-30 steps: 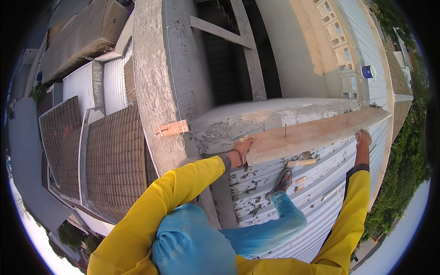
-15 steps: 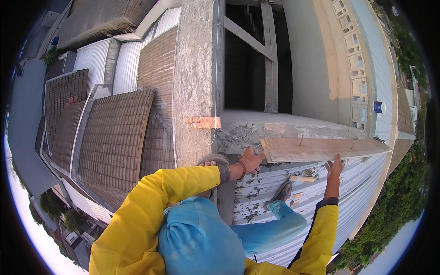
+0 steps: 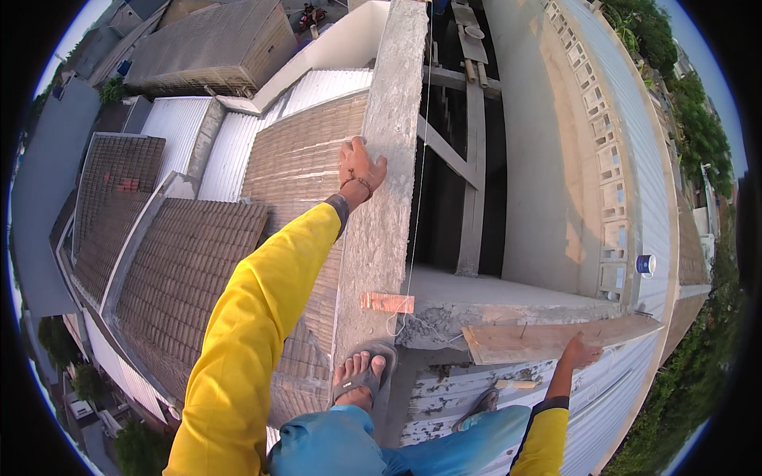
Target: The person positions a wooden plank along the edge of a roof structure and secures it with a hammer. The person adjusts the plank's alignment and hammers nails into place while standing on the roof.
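Note:
My left hand [image 3: 361, 170] is reached far forward over the left edge of a rough concrete wall top [image 3: 389, 151], fingers apart and nothing held. At the right, my right hand [image 3: 583, 351] is closed at the lower edge of a long wooden board [image 3: 524, 339] with nails standing in it. The board lies along a concrete beam [image 3: 508, 300]. A short orange-brown wood piece [image 3: 387, 303] sits across the wall top, with white string [image 3: 397, 324] tangled beside it. A taut string [image 3: 417, 198] runs forward from there along the wall's edge.
My sandalled left foot [image 3: 359, 376] stands on the wall top; the right foot [image 3: 476, 410] is lower, on corrugated metal roofing [image 3: 603, 397]. A dark drop [image 3: 444, 198] with cross beams opens right of the wall. Tiled roofs [image 3: 190, 262] lie below left. A small bucket [image 3: 645, 266] stands far right.
My left hand has left the board's near end and moved far forward to the wall top. My right hand has stayed by the board. The view has tipped forward, uncovering my left foot.

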Demonstrator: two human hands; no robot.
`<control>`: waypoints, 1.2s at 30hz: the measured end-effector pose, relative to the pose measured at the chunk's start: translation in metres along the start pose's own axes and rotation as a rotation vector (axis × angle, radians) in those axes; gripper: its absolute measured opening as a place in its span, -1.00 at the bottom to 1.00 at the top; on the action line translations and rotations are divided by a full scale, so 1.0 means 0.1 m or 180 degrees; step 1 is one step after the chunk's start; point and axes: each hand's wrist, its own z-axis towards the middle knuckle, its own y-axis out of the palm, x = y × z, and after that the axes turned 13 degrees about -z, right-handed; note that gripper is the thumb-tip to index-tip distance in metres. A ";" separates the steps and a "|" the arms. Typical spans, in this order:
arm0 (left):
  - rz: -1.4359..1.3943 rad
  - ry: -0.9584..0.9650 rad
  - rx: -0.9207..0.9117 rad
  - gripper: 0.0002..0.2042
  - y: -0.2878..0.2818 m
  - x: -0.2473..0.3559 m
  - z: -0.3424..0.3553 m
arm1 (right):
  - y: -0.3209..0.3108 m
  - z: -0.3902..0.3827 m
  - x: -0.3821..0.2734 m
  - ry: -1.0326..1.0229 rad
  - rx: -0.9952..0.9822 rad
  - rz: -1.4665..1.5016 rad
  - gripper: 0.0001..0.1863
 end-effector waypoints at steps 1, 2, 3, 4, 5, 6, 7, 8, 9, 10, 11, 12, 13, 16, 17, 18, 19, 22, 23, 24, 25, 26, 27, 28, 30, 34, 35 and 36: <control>0.0036 -0.0190 -0.0085 -0.37 0.10 0.13 0.19 | -0.05 0.00 -0.11 -0.0386 0.0203 -0.0043 -0.13; 0.0073 -0.0302 -0.0138 -0.31 0.20 0.24 0.38 | -0.07 -0.03 -0.31 -0.1121 0.0748 0.0313 -0.19; 0.0129 -0.0416 -0.0187 -0.25 0.30 0.30 0.55 | -0.06 -0.09 -0.62 -0.1867 0.1258 0.0682 -0.25; 0.0157 -0.0485 -0.0153 -0.22 0.37 0.27 0.70 | -0.14 -0.34 -1.14 -0.1795 0.0199 0.1872 -0.26; 0.0176 -0.0541 -0.0104 -0.18 0.42 0.24 0.85 | -0.24 -0.59 -1.64 -0.2207 -0.0536 0.2320 -0.24; 0.0199 -0.0589 -0.0034 -0.15 0.44 0.18 0.99 | -0.41 -0.94 -2.17 -0.2181 -0.1270 0.2181 -0.26; 0.0251 -0.0561 0.0047 -0.15 0.49 0.15 1.07 | -0.53 -1.27 -2.62 -0.2425 -0.1832 0.2437 -0.23; 0.0283 -0.0503 0.0106 -0.14 0.57 0.17 1.11 | -0.47 -1.46 -2.99 -0.2537 -0.2354 0.2539 -0.19; 0.0313 -0.0441 0.0177 -0.14 0.63 0.19 1.15 | -0.45 -1.71 -3.40 -0.2743 -0.2484 0.2305 -0.15; 0.0298 -0.0328 0.0193 -0.15 0.67 0.16 1.10 | -0.56 -1.99 -3.75 -0.2930 -0.2596 0.2078 -0.14; 0.0253 -0.0165 0.0242 -0.17 0.70 0.21 1.06 | -0.48 -2.18 -4.09 -0.2909 -0.2700 0.2165 -0.15; 0.0251 -0.0095 0.0256 -0.18 0.73 0.30 1.10 | -0.38 -2.33 -4.47 -0.2916 -0.2794 0.2276 -0.15; 0.0290 -0.0069 0.0262 -0.20 0.73 0.30 1.10 | -0.34 -2.49 -4.81 -0.3072 -0.2304 0.2137 -0.20; 0.0307 -0.0173 0.0264 -0.22 0.65 0.25 1.12 | -0.49 -2.95 -5.66 -0.3874 -0.0740 0.1895 -0.26; 0.0273 -0.0270 0.0151 -0.23 0.67 0.28 1.12 | -0.52 -2.99 -5.90 -0.4159 -0.0488 0.1974 -0.27; 0.0248 -0.0353 0.0071 -0.23 0.64 0.33 1.14 | -0.57 -3.04 -6.14 -0.4422 -0.0348 0.2027 -0.29; 0.0298 -0.0307 0.0122 -0.24 0.65 0.33 1.17 | -0.58 -3.08 -6.38 -0.4680 -0.0193 0.2071 -0.30; 0.0398 -0.0276 0.0132 -0.27 0.71 0.27 1.20 | -0.43 -3.19 -6.93 -0.4954 -0.0117 0.1910 -0.35; 0.0389 -0.0322 0.0056 -0.27 0.71 0.29 1.21 | -0.35 -3.21 -7.05 -0.4921 -0.0144 0.1835 -0.35; 0.0379 -0.0357 -0.0026 -0.27 0.71 0.32 1.22 | -0.28 -3.18 -7.15 -0.4876 -0.0166 0.1761 -0.35; 0.0370 -0.0399 -0.0099 -0.27 0.67 0.31 1.25 | -0.25 -3.23 -7.18 -0.4896 -0.0270 0.1779 -0.36; 0.0351 -0.0447 -0.0191 -0.27 0.65 0.28 1.26 | -0.26 -3.26 -7.17 -0.4925 -0.0236 0.1660 -0.36; 0.0330 -0.0487 -0.0288 -0.26 0.64 0.27 1.26 | -0.26 -3.27 -7.15 -0.4944 -0.0197 0.1540 -0.36; 0.0301 -0.0476 -0.0278 -0.26 0.67 0.25 1.27 | -0.24 -3.25 -7.15 -0.4946 -0.0145 0.1410 -0.36; 0.0288 -0.0469 -0.0213 -0.25 0.69 0.21 1.24 | -0.24 -3.26 -7.14 -0.5013 -0.0232 0.1399 -0.35; 0.0467 -0.0286 0.0016 -0.31 0.73 0.15 1.22 | -0.29 -3.27 -7.17 -0.5028 -0.0336 0.1289 -0.32; 0.0356 -0.0406 -0.0015 -0.32 0.69 0.21 1.23 | -0.29 -3.26 -7.16 -0.5034 -0.0381 0.1233 -0.31; 0.0245 -0.0527 -0.0053 -0.34 0.67 0.23 1.23 | -0.28 -3.27 -7.16 -0.5041 -0.0436 0.1201 -0.31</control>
